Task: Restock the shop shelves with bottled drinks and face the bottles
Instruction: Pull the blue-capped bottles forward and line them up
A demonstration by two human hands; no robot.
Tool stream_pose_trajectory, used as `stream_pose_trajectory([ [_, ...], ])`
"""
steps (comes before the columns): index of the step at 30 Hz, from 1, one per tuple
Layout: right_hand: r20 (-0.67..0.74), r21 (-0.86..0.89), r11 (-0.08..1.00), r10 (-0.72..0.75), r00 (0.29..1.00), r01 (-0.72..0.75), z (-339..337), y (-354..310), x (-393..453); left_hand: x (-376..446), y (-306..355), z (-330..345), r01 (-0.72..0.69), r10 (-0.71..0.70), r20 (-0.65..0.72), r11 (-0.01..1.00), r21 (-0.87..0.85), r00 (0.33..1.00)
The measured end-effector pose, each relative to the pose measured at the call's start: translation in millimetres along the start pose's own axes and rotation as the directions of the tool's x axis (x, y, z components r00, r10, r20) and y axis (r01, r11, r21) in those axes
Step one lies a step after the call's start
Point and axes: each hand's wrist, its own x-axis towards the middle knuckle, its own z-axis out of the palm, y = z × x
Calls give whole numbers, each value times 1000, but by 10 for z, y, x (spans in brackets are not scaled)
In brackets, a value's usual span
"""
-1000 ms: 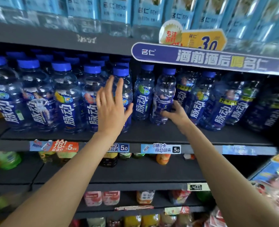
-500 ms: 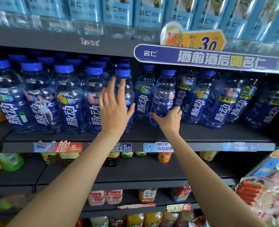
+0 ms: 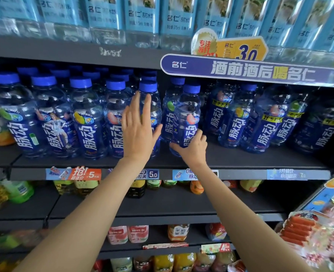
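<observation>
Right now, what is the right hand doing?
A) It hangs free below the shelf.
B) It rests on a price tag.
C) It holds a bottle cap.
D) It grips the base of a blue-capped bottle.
D: the right hand has its fingers curled round the lower part of a bottle on the shelf.

Both bare forearms extend forward and upward from the lower edge of the view. The left hand is raised with the palm facing away, fingers straight and close together, thumb spread to the right. The right hand sits lower, fingers and thumb curled in a grip, knuckles facing the camera.
</observation>
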Motion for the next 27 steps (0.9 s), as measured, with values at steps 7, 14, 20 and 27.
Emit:
stream_pose_trajectory([
  [7, 26, -22, 1000, -6, 1000, 6, 7, -46, -120, -578, 92, -94, 256, -215, 153, 904, -343, 965],
  [14, -89, -56, 998, 24, 996, -29, 128, -155, -215, -507, 82, -83, 307, -281, 128, 907, -288, 951],
  [20, -55, -109, 993, 48, 997, -54, 139, -246, -189, -508, 78, -84, 321, -289, 161, 917, -237, 944],
  [27, -47, -133, 990, 39, 998, -45, 154, -241, -252, -711, 22, -101, 530, -439, 316, 784, -322, 841],
])
